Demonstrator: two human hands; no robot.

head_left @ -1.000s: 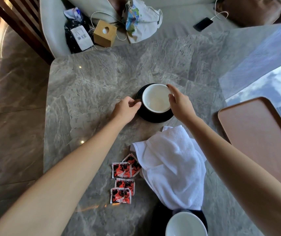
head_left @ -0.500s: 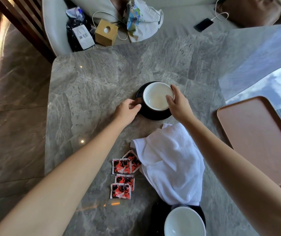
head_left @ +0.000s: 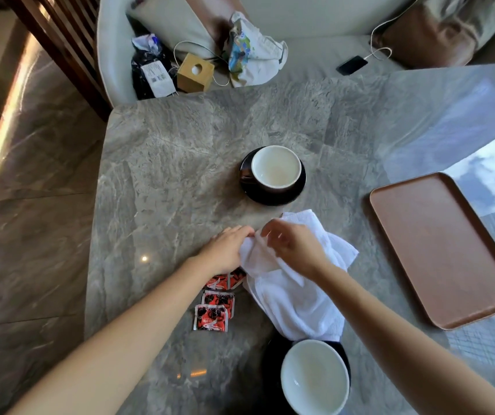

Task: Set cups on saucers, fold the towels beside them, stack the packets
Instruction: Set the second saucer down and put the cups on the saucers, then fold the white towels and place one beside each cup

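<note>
A white-lined cup point(head_left: 276, 169) stands on a black saucer point(head_left: 282, 197) at the middle of the marble table. A second cup point(head_left: 314, 377) sits on a black saucer point(head_left: 271, 369) at the near edge. Between them lies a crumpled white towel point(head_left: 297, 298). My left hand point(head_left: 225, 250) and my right hand point(head_left: 292, 248) both pinch the towel's upper left edge. Several red and black packets point(head_left: 214, 310) lie loose left of the towel, partly under my left hand.
A brown tray point(head_left: 441, 250) lies at the right. Beyond the table's far edge a sofa holds a wooden tissue box point(head_left: 194, 73), bags, a phone point(head_left: 351, 65) and a cable. The table's point(head_left: 165, 175) left edge drops to the floor.
Both hands let go of the far cup and saucer and came back toward me to the towel, where they now pinch its edge.
</note>
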